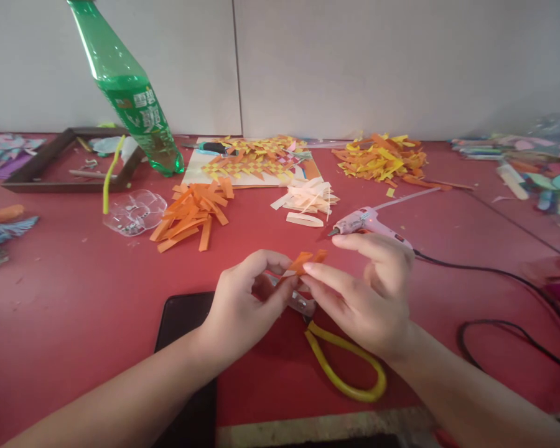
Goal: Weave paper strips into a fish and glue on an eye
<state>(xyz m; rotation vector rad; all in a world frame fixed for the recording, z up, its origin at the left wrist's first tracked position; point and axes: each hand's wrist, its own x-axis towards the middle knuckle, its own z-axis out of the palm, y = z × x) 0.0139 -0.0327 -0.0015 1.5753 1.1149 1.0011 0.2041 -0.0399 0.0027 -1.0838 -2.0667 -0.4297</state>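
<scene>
Two hands were seen near, one left hand (pixel 242 305) and one right hand (pixel 371 305), and two ends were counted on the orange paper (pixel 300 262) held between them. One pair of scissors (pixel 318 330) and one black flat device (pixel 183 317) were also found near. Off the one pale board (pixel 193 170), three main heaps were counted: one orange heap (pixel 196 213) left, one pale heap (pixel 309 195) in the middle, one orange-and-yellow heap (pixel 381 158) far right; their overlapping strips could not be counted. One green bottle (pixel 130 106), one dark frame (pixel 60 186) and one clear dish (pixel 135 213) were shown left, one glue gun (pixel 361 219) right.
</scene>
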